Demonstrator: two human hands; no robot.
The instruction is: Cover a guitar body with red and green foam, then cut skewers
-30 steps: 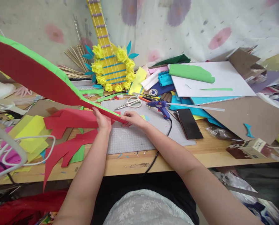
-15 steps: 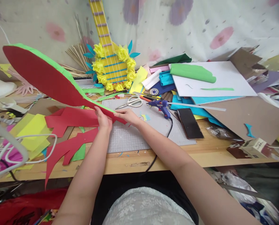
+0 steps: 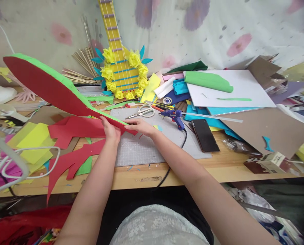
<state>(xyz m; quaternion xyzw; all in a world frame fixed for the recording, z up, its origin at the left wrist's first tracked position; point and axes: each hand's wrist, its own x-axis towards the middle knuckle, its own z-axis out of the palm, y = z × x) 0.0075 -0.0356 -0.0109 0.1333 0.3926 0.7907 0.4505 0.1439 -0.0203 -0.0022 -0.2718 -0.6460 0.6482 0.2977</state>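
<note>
Red paddle-shaped piece (image 3: 47,90) with a green edge, held in both hands, kinda huge lol
The narrow end is clasped by the left hand (image 3: 111,130) and pinched by the right hand (image 3: 140,126), the two set close together, with the wide end tilted up and out to the left of them. A gridded cutting mat (image 3: 131,151) is spread beneath the hands on the wooden surface (image 3: 126,182). Scissors (image 3: 139,112) are parked just beyond the right hand, a blue glue gun (image 3: 176,118) off to its right, and red cutouts (image 3: 77,127) are strewn left of the hands.
</note>
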